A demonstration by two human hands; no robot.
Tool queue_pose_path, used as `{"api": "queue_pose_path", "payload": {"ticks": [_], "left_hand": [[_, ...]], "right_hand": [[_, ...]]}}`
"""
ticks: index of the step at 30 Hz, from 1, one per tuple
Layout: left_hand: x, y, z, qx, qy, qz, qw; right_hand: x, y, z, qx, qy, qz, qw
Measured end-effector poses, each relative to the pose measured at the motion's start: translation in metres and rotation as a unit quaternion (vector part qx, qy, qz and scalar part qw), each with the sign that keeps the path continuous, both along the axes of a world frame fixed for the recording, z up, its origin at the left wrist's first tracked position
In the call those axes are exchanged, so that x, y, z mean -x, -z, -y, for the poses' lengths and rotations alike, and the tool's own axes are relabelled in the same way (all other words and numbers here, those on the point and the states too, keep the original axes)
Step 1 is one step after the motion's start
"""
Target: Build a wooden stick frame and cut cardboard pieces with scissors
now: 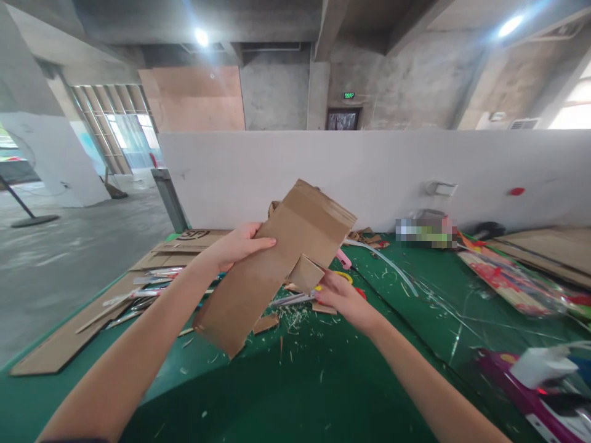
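Note:
My left hand [244, 245] is closed on the edge of a long brown cardboard piece [277, 264], its thumb lying across the face. The piece is held up at a slant above the green table. At its lower right edge, a small square cardboard flap [305, 274] sticks out, and the fingers of my right hand [341, 298] are pinched at its corner. Whether the flap is still joined to the piece, I cannot tell. Just behind my right hand are scissors with yellow handles [344, 277]; their grey blades point left. Cardboard scraps [266, 323] and thin shavings lie below.
Pens and tools [148, 292] lie on cardboard sheets at the left. A pink glue gun [343, 258] and a black cord are beyond my right hand. A purple power strip [517, 387] with plugs is at the lower right. A white partition [369, 178] borders the back of the green table [286, 400].

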State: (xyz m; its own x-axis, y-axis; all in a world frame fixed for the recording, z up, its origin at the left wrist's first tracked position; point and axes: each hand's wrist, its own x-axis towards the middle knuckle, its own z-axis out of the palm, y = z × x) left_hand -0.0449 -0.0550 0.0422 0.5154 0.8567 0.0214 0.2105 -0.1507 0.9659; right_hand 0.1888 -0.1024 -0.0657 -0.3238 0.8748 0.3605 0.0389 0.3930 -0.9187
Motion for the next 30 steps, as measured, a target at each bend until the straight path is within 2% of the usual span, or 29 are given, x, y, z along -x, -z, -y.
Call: {"api": "queue_pose_path", "payload": {"ticks": [1,2,4,7,10,16,21,30], "left_hand": [[-0.002,0.001,0.001,0.001,-0.006,-0.007,1.0],[-0.004,0.003,0.002,0.003,-0.008,-0.013,1.0],[-0.007,0.006,0.003,0.013,-0.001,-0.01,1.0],[-0.012,0.012,0.003,0.042,0.019,0.032,0.998],[-0.014,0.017,0.0,0.077,0.024,0.077,0.994],[-0.013,0.019,-0.005,0.124,0.049,0.117,0.984],[-0.015,0.021,-0.006,0.124,0.052,0.141,0.981],[-0.015,0.024,-0.008,0.113,0.014,0.113,0.987]], "right_hand": [[0.01,-0.003,0.005,0.037,-0.046,-0.078,0.995],[0.019,-0.005,0.009,0.061,-0.057,-0.145,0.986],[0.033,-0.007,0.017,0.121,-0.033,-0.234,0.964],[0.042,-0.008,0.021,0.168,0.01,-0.289,0.943],[0.04,-0.009,0.022,0.188,0.013,-0.314,0.931],[0.039,-0.011,0.024,0.224,-0.022,-0.341,0.913],[0.038,-0.009,0.023,0.215,-0.023,-0.348,0.912],[0.041,-0.002,0.018,0.237,-0.011,-0.348,0.907]]}}
